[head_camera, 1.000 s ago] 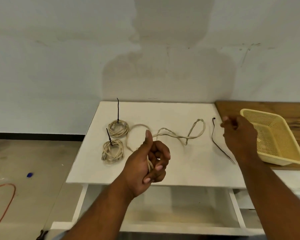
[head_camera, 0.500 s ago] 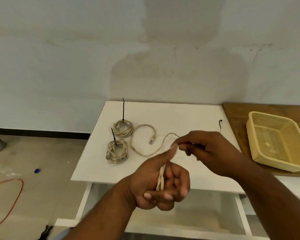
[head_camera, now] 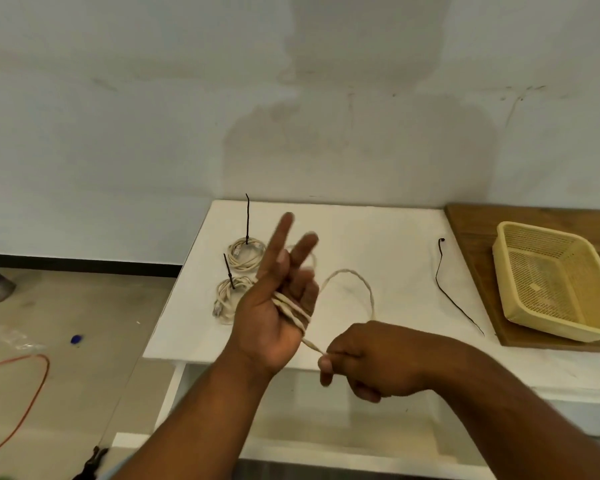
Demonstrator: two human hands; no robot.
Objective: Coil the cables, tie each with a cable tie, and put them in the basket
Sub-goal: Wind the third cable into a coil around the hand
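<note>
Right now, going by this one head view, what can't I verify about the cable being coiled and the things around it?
- Cable turns: the wrap's back is hidden by the left hand, so there is no count.
- Cable's far end: hidden behind that hand.
- Left fingertips: motion-blurred.
- Nearer tied coil: right part covered by the left hand.
- Right hand: the cable inside its fist is hidden.
- Basket: right side cut by the frame edge.

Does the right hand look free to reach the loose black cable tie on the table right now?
Probably not yet. The right hand pinches the cable wound round the left hand. The cable tie lies uncovered on the table just beyond it, so the way looks free once it lets go.
</note>
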